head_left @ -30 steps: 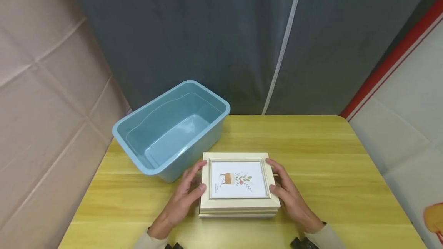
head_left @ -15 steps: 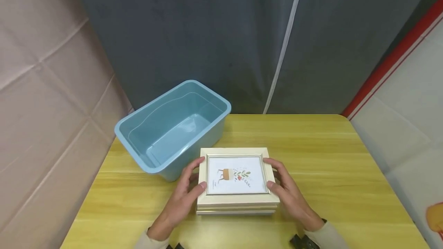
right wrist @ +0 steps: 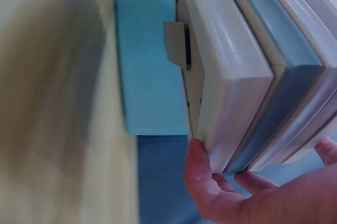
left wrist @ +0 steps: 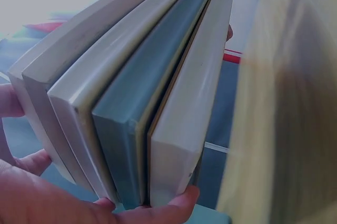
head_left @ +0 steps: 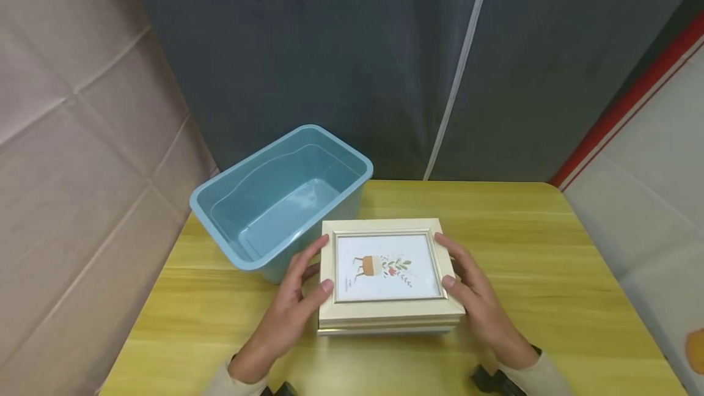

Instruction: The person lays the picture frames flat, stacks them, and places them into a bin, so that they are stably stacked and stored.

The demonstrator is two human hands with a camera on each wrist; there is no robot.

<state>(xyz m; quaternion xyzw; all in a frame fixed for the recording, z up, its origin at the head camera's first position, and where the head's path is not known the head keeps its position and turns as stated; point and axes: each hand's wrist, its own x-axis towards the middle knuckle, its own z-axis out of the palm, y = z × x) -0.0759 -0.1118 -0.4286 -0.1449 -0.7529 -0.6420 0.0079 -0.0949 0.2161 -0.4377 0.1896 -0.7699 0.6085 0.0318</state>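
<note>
A stack of several picture frames [head_left: 393, 309] is held level between both hands, above the table. The top one has a cream border around a print of a plant in an orange and white pot. My left hand [head_left: 288, 310] grips the stack's left side, its thumb at the top frame's edge. On the right side my right hand [head_left: 486, 307] grips likewise. A blue frame [left wrist: 152, 61] sits among the pale ones in the left wrist view. From the right wrist, a small support flap [right wrist: 175, 42] juts from the stack's underside. Fingers reach beneath the stack.
A light blue plastic tub [head_left: 231, 255], with nothing in it, stands at the table's back left, just beyond the stack. The yellow wood-grain table [head_left: 528, 249] meets a dark curtain [head_left: 341, 66] behind. Pale cloth walls [head_left: 71, 200] flank it on both sides.
Both hands have raised the stack of picture frames and carried it slightly forward, so it looks larger. The whole view has shifted a little to the right. The tub stays in place.
</note>
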